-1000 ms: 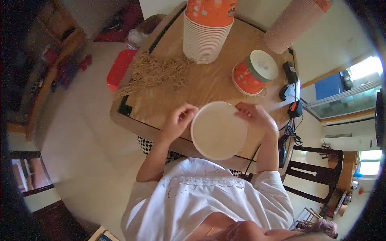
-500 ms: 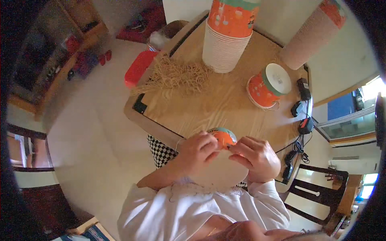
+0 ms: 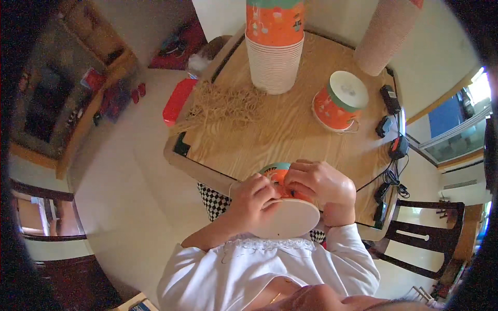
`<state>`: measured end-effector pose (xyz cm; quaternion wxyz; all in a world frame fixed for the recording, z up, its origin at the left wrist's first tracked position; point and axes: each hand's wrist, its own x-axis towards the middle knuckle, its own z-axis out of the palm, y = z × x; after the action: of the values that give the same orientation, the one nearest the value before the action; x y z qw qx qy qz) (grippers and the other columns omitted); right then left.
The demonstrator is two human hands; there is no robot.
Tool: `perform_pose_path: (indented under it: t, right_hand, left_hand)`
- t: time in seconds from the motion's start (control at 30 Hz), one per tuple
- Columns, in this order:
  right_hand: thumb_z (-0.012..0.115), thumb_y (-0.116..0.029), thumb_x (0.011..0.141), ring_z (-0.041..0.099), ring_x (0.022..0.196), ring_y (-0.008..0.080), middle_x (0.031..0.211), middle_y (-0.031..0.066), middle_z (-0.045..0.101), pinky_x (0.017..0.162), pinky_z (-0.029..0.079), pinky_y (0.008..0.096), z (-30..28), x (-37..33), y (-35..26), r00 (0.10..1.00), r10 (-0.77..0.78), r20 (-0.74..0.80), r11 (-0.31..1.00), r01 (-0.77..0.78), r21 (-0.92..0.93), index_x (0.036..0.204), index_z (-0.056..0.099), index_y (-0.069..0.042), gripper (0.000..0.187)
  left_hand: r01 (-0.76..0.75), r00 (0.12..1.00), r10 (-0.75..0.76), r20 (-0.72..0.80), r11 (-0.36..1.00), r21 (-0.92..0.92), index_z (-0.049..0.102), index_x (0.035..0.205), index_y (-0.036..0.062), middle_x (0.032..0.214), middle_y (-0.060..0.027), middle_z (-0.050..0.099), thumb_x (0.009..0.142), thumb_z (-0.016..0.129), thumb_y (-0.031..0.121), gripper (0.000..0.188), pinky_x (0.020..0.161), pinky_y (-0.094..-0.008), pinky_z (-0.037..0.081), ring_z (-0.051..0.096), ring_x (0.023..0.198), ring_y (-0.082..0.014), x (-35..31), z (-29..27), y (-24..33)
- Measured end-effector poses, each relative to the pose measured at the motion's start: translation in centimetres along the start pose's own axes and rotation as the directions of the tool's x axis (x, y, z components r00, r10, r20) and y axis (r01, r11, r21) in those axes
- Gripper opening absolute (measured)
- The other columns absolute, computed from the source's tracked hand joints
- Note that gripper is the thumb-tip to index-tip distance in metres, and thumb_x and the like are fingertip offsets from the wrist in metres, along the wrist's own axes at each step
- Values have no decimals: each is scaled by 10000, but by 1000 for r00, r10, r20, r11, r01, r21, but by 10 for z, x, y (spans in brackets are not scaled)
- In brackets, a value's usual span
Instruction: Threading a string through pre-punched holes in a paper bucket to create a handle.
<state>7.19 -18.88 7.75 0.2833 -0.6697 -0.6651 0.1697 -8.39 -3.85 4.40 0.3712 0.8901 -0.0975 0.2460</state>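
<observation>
An orange paper cup with a white lid (image 3: 288, 217) lies tipped on its side at the near edge of the wooden table (image 3: 270, 135), lid toward me. My left hand (image 3: 252, 201) grips its left side, fingers curled over the wall. My right hand (image 3: 320, 187) covers the top and right of the cup, fingers bent at its green rim. A thin rubber band seems pinched between the fingertips, though it is hard to tell. A pile of tan rubber bands (image 3: 224, 104) lies at the table's far left.
A tall stack of orange and white cups (image 3: 274, 46) stands at the back middle, a tan sleeve of lids (image 3: 388, 32) at the back right. One lidded cup (image 3: 340, 101) stands right of centre. Cables and chargers (image 3: 391, 129) line the right edge. A red box (image 3: 178, 101) sits off the left edge.
The cup was held with its white lid facing up at me; it has since been tipped onto its side, and both hands have closed over its wall.
</observation>
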Motion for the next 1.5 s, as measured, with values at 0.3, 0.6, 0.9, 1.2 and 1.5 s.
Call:
perform_pose_path:
  t: [0.3,0.6,0.9,1.2,1.5]
  right_hand:
    - [580,-100,768,557,680,312,686,103,525,607,448,394,-1,9,9,980,-3,-201,1000,4,5,783,484,-40,114]
    - [598,-119,755,570,716,329,725,128,551,617,453,403,2,5,43,985,63,-160,997,-71,-44,817,514,-36,134]
    - [630,-133,775,591,719,328,783,139,592,633,468,409,-5,-1,47,975,125,-184,989,-137,-56,865,537,-46,156]
    - [609,-91,784,603,751,302,835,129,600,674,492,377,-6,8,54,943,-108,-315,991,129,47,994,599,-34,217]
    - [608,-102,784,598,742,304,789,108,600,640,483,379,1,5,62,961,48,-272,999,-50,2,850,612,-22,104]
  left_hand:
    - [291,951,-261,165,936,-197,511,741,49,716,-72,486,690,716,146,232,602,-314,441,527,676,-224,23,5,-28]
    - [646,762,-408,503,535,-544,561,773,62,756,9,577,812,677,182,172,595,-221,444,537,707,-45,39,30,-67]
    - [601,799,-445,406,547,-583,646,872,35,733,9,609,818,668,182,158,606,-236,474,556,658,-61,52,50,-71]
    - [529,841,-439,316,546,-649,661,875,30,718,33,599,811,664,178,162,567,-206,424,533,662,-44,47,59,-78]
    - [668,724,-559,404,424,-611,654,895,32,777,19,597,825,656,156,143,605,-215,448,541,708,-49,44,49,-71]
